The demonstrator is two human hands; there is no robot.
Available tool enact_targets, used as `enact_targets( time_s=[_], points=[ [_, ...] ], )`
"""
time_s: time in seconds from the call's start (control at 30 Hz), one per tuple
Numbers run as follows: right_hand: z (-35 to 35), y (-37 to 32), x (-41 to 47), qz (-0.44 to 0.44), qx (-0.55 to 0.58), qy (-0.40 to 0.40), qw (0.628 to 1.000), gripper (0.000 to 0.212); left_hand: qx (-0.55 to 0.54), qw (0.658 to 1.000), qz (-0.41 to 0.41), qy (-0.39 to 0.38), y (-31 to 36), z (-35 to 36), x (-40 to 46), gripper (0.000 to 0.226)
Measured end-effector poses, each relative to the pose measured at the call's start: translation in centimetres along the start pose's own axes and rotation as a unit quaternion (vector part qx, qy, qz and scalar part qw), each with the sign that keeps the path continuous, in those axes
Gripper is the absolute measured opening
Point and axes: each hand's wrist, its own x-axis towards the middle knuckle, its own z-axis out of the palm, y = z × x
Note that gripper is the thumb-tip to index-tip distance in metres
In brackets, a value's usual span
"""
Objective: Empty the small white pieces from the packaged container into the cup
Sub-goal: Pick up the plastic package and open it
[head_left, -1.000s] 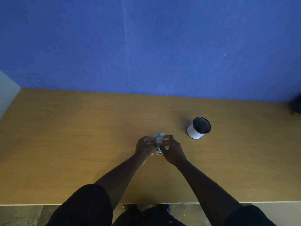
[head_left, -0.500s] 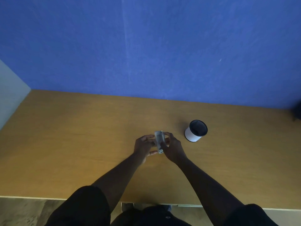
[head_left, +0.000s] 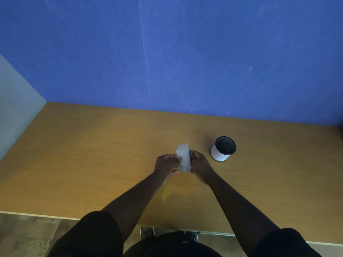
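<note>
A small clear packaged container (head_left: 183,157) with pale contents is held upright just above the wooden table (head_left: 92,154), near its middle. My left hand (head_left: 166,163) grips its left side and my right hand (head_left: 199,164) grips its right side, fingers closed around it. A white cup (head_left: 222,149) with a dark inside stands upright on the table, a short way to the right of my right hand and apart from it. I cannot see individual white pieces in the container, and the cup's inside looks dark.
A blue wall (head_left: 185,62) rises right behind the table's far edge. A pale panel (head_left: 14,108) borders the table on the left. The table's front edge (head_left: 46,216) runs close to my body. A dark object (head_left: 341,132) peeks in at the right edge.
The container has been turned upright between both hands, its broad pale face toward me. Both hands stay on it. The view has shifted a little; the cup has not moved.
</note>
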Motion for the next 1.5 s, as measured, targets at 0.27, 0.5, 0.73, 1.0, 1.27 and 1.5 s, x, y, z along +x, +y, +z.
enact_targets(
  time_s=[0.27, 0.5, 0.73, 1.0, 1.27, 1.5],
  points=[
    [-1.2, 0.1, 0.4, 0.042, 0.137, -0.059, 0.988, 0.032, -0.007, 0.999, 0.039, -0.006, 0.6, 0.2, -1.0, 0.005],
    [-1.3, 0.1, 0.8, 0.061, 0.136, -0.069, 0.986, 0.033, 0.033, 0.998, 0.055, 0.012, 0.9, 0.1, -1.1, 0.015],
    [-1.3, -0.5, 0.6, 0.066, 0.136, -0.058, 0.987, 0.028, 0.061, 0.994, 0.048, 0.074, 0.8, -0.2, -0.1, 0.008],
    [-1.3, -1.4, 0.5, 0.056, 0.134, -0.078, 0.986, 0.028, 0.008, 0.998, -0.004, 0.070, 1.2, -0.4, 1.2, 0.016],
    [-0.5, -2.9, -0.2, 0.002, 0.061, -0.078, 0.995, 0.037, -0.145, 0.985, -0.070, -0.066, 1.9, -0.3, 0.5, 0.029],
    [0.5, -3.9, -0.5, -0.045, -0.112, -0.013, 0.993, 0.063, -0.225, 0.968, -0.090, -0.068, 1.7, -0.3, 0.3, 0.026]
  ],
)
